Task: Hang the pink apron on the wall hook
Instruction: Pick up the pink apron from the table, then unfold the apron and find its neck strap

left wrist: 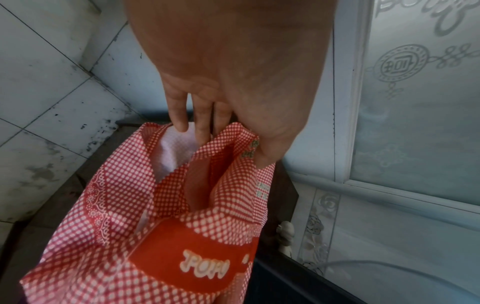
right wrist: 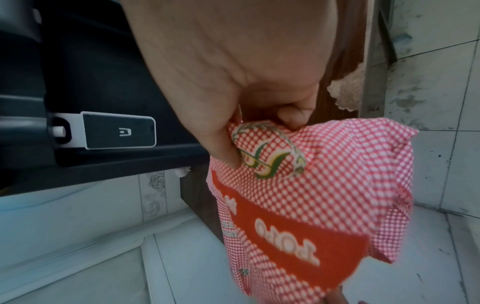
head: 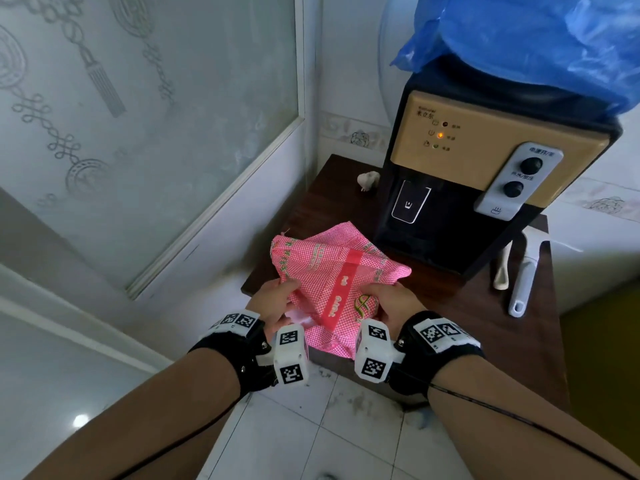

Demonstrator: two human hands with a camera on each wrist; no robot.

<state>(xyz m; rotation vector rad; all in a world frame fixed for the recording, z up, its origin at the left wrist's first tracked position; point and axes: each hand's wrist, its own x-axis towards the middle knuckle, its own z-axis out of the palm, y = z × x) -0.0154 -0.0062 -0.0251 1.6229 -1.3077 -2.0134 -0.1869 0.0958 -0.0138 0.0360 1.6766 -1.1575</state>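
The pink apron [head: 332,271], checked in pink and white with a red lettered band, is bunched up over the near left corner of a dark wooden table [head: 450,306]. My left hand [head: 277,299] pinches its left edge, thumb on top and fingers slipped into a fold [left wrist: 223,139]. At the right edge my right hand [head: 388,299] grips a fold of the apron [right wrist: 298,185] between thumb and curled fingers. A wall hook does not show in any view.
A black and gold water dispenser [head: 485,174] with a blue-bagged bottle [head: 536,39] stands right behind the apron. A white spoon [head: 502,271] and a white-handled tool [head: 524,282] lie at the table's right. A frosted glass door [head: 138,133] is on the left; white floor tiles [head: 311,427] below.
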